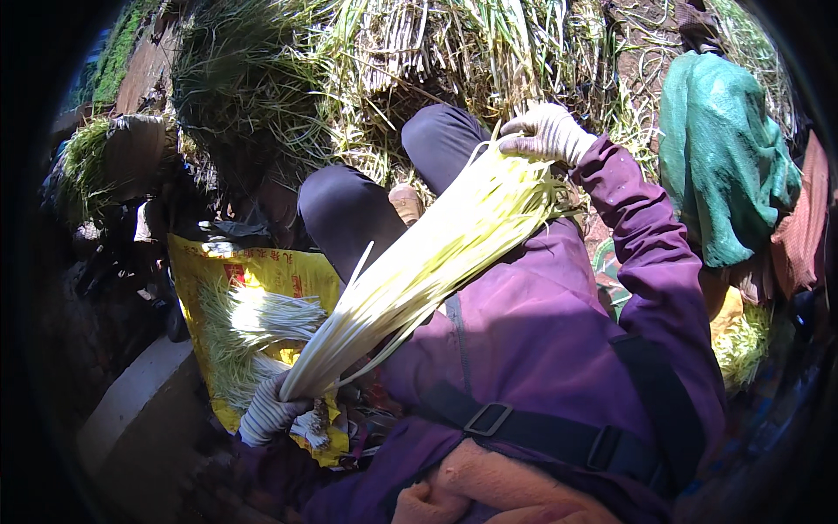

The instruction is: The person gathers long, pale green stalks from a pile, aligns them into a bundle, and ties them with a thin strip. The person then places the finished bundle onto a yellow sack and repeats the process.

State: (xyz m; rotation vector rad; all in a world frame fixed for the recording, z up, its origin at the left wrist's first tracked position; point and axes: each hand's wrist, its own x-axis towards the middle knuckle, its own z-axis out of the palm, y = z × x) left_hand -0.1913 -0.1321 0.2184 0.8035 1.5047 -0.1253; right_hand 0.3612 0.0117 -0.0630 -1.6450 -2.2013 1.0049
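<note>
A long bunch of blanched chives [425,262], white at the stalk ends and yellow at the leaves, lies slantwise across my lap and jacket front. My left hand [272,409], in a striped knit glove, is closed around the white stalk ends at lower left. At the other end, my right hand [546,134] in a matching glove has its fingers curled on the leaf tips; part of its grip is hidden. Beside my left hand, several bundles of white-stalked chives [275,318] rest on a yellow printed sack [186,275].
Heaped green and dry stalks [419,59] lie beyond my knees [350,209]. A green woven sack [713,157] stands at right, near a reddish mesh sack [802,223] and more yellow leaves [743,347]. A pale block edge [141,393] is at lower left.
</note>
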